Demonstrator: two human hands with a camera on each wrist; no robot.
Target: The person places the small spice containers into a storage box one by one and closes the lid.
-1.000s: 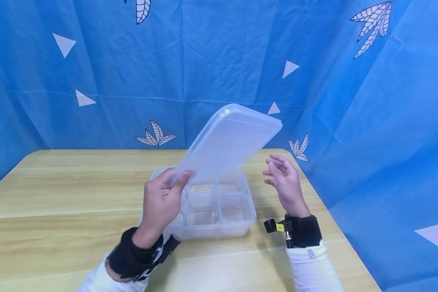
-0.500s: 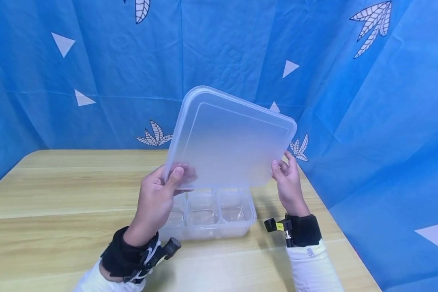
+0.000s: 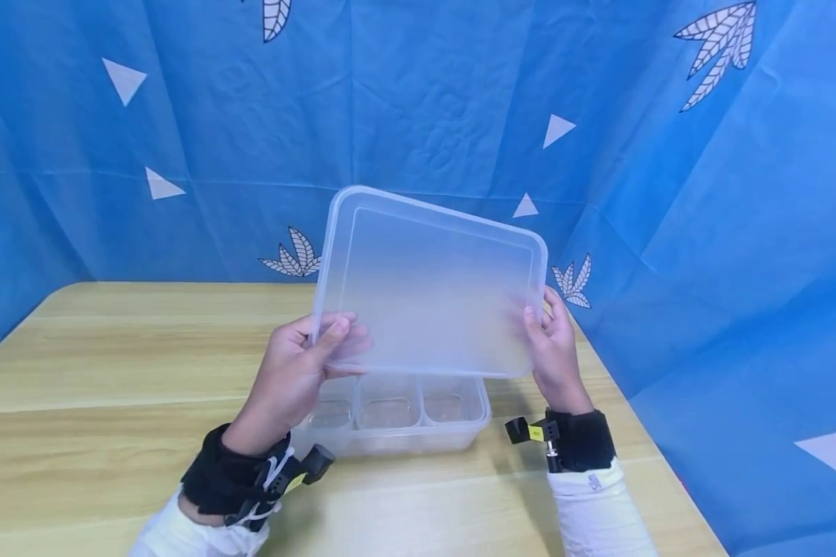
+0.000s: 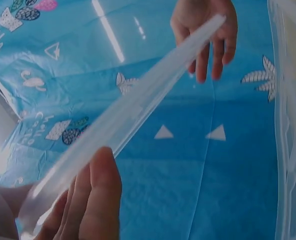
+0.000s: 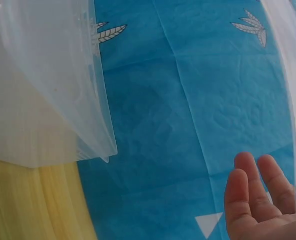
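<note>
A translucent rectangular lid (image 3: 432, 286) is held tilted above the storage box, its broad face toward me. My left hand (image 3: 289, 379) grips the lower left corner, thumb in front and fingers showing faintly through the plastic behind. At the right edge, my right hand (image 3: 557, 356) holds the lid with its thumb in front and fingers behind. Below stands the clear divided box (image 3: 411, 442); its front compartments look empty, and the lid hides the back ones. In the left wrist view the lid (image 4: 122, 115) appears nearly edge-on, with the left fingers (image 4: 100, 195) along it.
The box rests on a wood-grain table (image 3: 146, 402). A blue patterned curtain (image 3: 446, 93) hangs behind the table and along its right side. Both wrists wear black straps with small cameras (image 3: 517, 430).
The lid has turned to face me and, since half a second ago, lowered a little. My right hand, apart from it a second ago, has taken hold of its right edge.
</note>
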